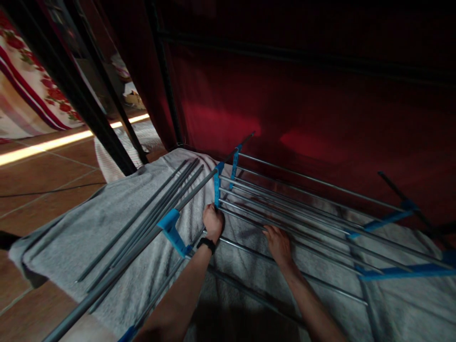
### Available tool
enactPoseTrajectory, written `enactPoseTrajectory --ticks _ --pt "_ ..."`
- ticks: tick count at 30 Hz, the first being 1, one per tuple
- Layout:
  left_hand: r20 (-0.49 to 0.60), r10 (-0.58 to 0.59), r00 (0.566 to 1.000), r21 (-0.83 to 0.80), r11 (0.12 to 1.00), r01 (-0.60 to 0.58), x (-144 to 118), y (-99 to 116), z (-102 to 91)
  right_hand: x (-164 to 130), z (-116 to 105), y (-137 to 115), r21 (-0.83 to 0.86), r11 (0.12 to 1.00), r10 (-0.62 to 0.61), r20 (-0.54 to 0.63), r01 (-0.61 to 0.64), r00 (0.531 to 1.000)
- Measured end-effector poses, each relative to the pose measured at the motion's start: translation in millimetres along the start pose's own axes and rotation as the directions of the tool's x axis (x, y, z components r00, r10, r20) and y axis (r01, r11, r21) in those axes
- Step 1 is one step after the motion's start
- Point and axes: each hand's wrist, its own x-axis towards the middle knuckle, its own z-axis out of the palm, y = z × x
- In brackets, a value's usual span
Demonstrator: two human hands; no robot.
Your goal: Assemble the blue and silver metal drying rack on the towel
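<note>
A metal drying rack (pixel 285 199) with grey rods and blue plastic joints lies flat over a grey towel (pixel 89 223) on the floor. The rack is the thing both hands work on.

The left hand (pixel 213 222), with a black band at the wrist, sits at the near end of the rack, just below a blue joint (pixel 217 185). Its fingers curl shut around a rod there. The right hand (pixel 278 243) rests a little further along the rack. Its fingers lie spread and flat on the rods, not gripping anything.

A loose bunch of grey rods (pixel 149 223) with a blue clip (pixel 171 229) slants away from the rack's near end, touching it by the left hand. It looks like this side part is not yet lined up with the main rack. The main rack's rods already sit neatly in rows between their blue bars (pixel 392 272). So the job seems partly done, with the slanted side left to sort.

Behind the rack hangs a dark red curtain (pixel 320 104).
</note>
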Motion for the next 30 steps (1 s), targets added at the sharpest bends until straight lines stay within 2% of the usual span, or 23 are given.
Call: enactPoseTrajectory --ticks 10,22,30 --pt "0.003 0.011 1.0 -0.001 1.0 -0.011 1.7 0.8 -0.7 1.5 -1.3 1.4 0.008 1.0 -0.011 0.018 0.011 1.0" --pt "-0.009 -0.006 1.0 0.041 0.999 0.007 0.6 1.6 2.1 4.4 -1.0 -1.5 0.076 0.996 0.05 0.061 -0.055 0.997" --pt "-0.001 0.053 0.999 0.044 0.998 -0.053 6.4 5.3 -8.3 7.9 -14.1 -19.0 0.152 0.985 0.071 0.044 -0.077 0.997"
